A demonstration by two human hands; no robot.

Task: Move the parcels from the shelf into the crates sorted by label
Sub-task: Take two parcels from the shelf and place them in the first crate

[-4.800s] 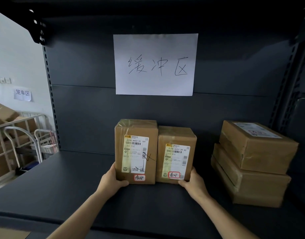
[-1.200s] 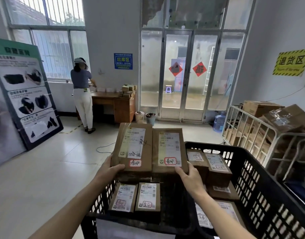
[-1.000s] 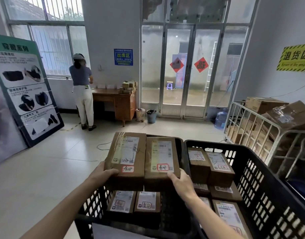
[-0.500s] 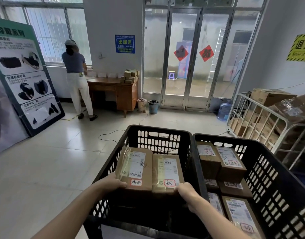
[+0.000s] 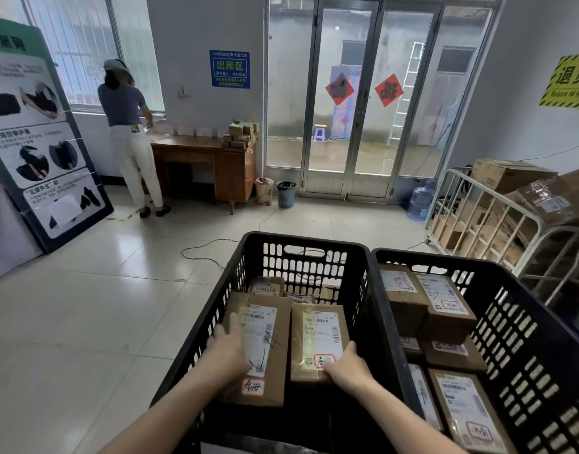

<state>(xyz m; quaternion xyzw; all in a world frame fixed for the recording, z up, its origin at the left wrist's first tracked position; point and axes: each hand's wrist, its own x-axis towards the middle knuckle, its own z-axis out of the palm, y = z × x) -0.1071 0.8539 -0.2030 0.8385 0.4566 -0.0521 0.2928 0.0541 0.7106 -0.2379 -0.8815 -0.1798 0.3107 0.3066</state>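
Note:
Two brown cardboard parcels with white shipping labels lie side by side inside the left black crate (image 5: 304, 244). My left hand (image 5: 231, 347) rests on the left parcel (image 5: 275, 365), fingers over its label and left edge. My right hand (image 5: 343, 365) grips the near right corner of the right parcel (image 5: 314, 339). Both carry a red-framed handwritten tag at the near end. More parcels (image 5: 267, 286) lie beyond them in the same crate. The right black crate (image 5: 517, 326) holds several labelled parcels (image 5: 445, 303).
A person (image 5: 129, 126) stands with their back to me at a wooden desk (image 5: 213, 158) on the far left. A poster board (image 5: 36, 132) leans at the left. A metal cage cart (image 5: 497, 221) full of boxes stands right of the crates. Glass doors (image 5: 350, 99) are straight ahead.
I carried the two parcels from the shelf to the crates and lowered them together into the left crate. They now lie flatter and deeper, with my hands still on them.

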